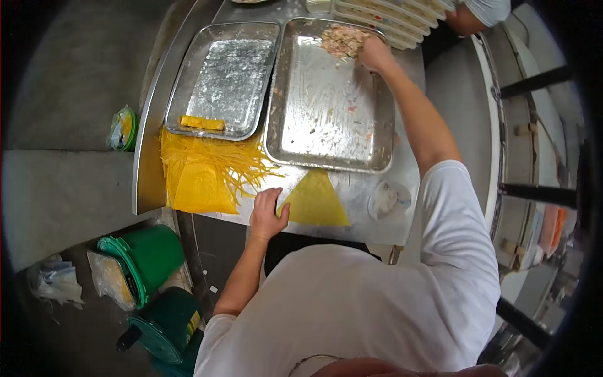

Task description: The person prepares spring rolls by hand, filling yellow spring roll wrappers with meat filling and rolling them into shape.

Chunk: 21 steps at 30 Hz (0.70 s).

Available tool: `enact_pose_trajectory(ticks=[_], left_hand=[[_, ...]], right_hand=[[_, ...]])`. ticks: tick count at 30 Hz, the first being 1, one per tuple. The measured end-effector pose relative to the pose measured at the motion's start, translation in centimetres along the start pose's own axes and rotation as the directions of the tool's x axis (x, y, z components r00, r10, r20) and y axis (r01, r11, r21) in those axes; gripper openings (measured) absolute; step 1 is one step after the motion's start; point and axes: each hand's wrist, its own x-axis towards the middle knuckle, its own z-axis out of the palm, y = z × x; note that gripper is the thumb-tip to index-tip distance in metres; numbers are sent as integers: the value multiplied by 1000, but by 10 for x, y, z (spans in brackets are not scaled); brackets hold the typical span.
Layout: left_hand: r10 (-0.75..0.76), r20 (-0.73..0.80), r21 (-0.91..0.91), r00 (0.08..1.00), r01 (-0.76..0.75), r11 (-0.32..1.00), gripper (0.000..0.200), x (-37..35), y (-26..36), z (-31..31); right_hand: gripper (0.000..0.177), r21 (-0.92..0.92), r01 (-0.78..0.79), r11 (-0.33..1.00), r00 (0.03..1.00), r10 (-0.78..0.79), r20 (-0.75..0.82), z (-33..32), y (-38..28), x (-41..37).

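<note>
My left hand (pixel 268 213) rests flat on the steel table, its fingers touching the left corner of a yellow triangular wrapper (pixel 316 201). My right hand (pixel 375 54) reaches to the far end of the large steel tray (pixel 326 119) and touches a heap of chopped filling (pixel 342 39); whether it grips any cannot be seen. To the left lie a stack of yellow wrappers (pixel 198 188) and loose yellow strips (pixel 232 160).
A second steel tray (pixel 229 78) holds one rolled yellow piece (pixel 202 122). A small clear dish (pixel 389 200) sits at the table's near right. Green buckets (pixel 151 254) and plastic bags stand on the floor at left. Another person's arm (pixel 465 19) shows at top right.
</note>
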Motion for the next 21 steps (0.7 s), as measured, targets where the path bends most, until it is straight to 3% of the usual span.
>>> enact_pose_trajectory(ticks=[2,4,6,12,14,19,21], left_hand=[[-15,1,-4,1000,15,1000,49,0,0,0],[-24,5,-12,1000,24,1000,49,0,-1,1],[-34,33,-28,999,35,999,53,0,-2,1],[-38,34,-19,999,38,999,52,3,-1,-1],[-35,35,-14,999,36,999,52,5,-1,0],[-47,28,-20,999,47,999,54,1,-4,1],[-28,14,-21,999,29,999,53,3,-3,-1]], right_hand=[[39,1,-2,1000,999,2,-39,6,6,30],[39,25,-49,998,995,47,88,17,15,60],[40,6,-24,1000,997,24,70,28,18,76],[47,-31,-147,989,982,150,112,28,-18,70],[48,-24,-107,994,981,109,159,35,-28,61],[35,-117,105,988,994,-101,43,57,-46,2],[32,-48,134,990,981,-126,146,38,-60,-23]])
